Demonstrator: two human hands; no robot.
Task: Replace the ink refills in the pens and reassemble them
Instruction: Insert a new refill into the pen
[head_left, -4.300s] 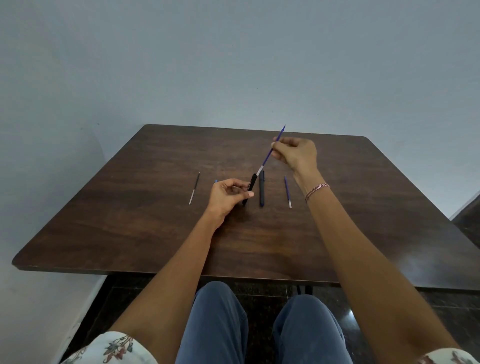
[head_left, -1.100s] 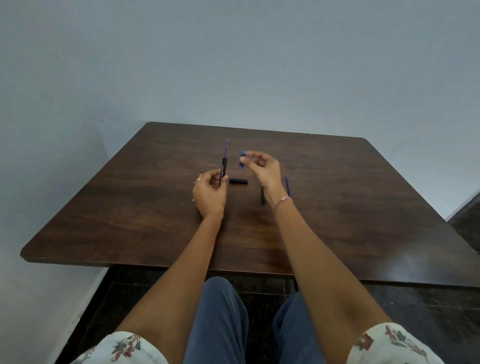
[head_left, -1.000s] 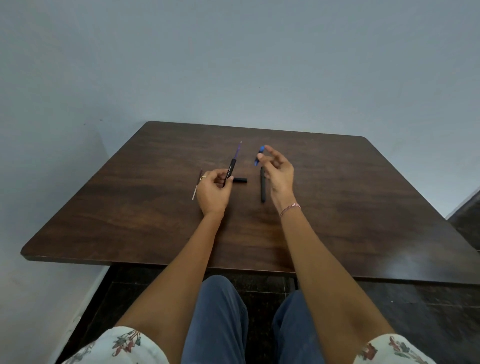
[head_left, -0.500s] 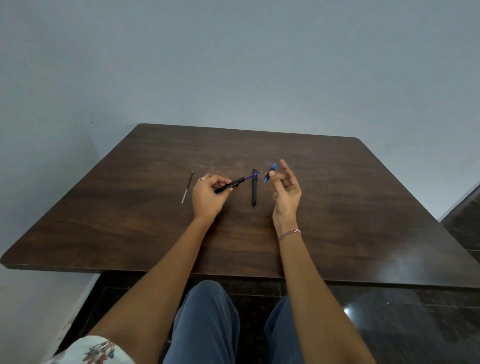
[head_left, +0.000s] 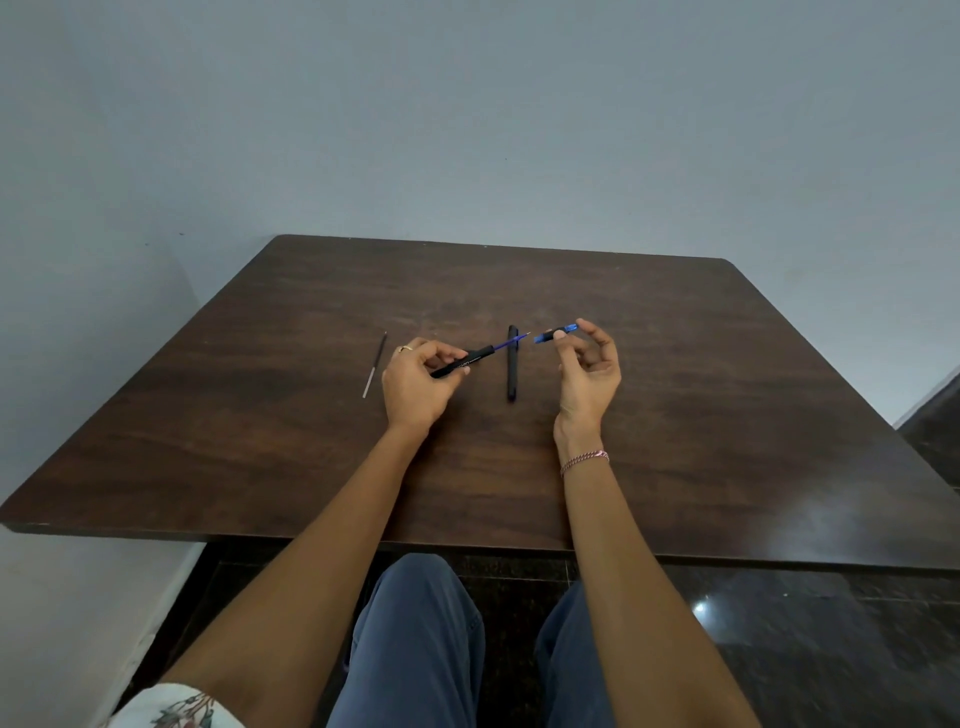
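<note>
My left hand grips a black pen barrel that points up and to the right. A blue refill sticks out of the barrel's far end. My right hand is raised just right of that tip and pinches a small blue pen part between thumb and fingertips. A narrow gap separates the refill tip from the blue part. A second black pen lies on the wooden table between my hands.
A thin dark refill with a pale end lies on the table left of my left hand. Grey walls stand behind and to the left of the table. My knees show below the table's near edge.
The barrel in my left hand has tilted from upright to pointing right, toward the blue part. My right hand has turned the blue part to face the refill tip.
</note>
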